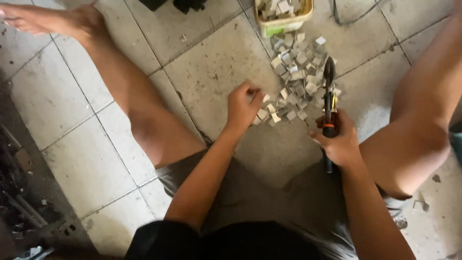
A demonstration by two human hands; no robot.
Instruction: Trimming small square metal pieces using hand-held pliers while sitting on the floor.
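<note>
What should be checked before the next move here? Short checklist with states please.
1. Right hand grips the snips by the handles: ok.
2. Snips blades closed, pointing away from the body: ok.
3. Left hand reaches the pile of small metal pieces: ok.
4. Piece actually pinched in the left hand: cannot tell.
5. Left fingers apart from the blades: ok.
6. Container upright beyond the pile: ok.

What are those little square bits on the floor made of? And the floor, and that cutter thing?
The small pieces look like thin sheet metal: pale, flat, faintly shiny, though I can't be sure. The floor looks like ceramic tile, matte grey, with grout lines and stains. The snips in the right hand seem dark metal with black-and-orange, probably plastic, grips.
</note>
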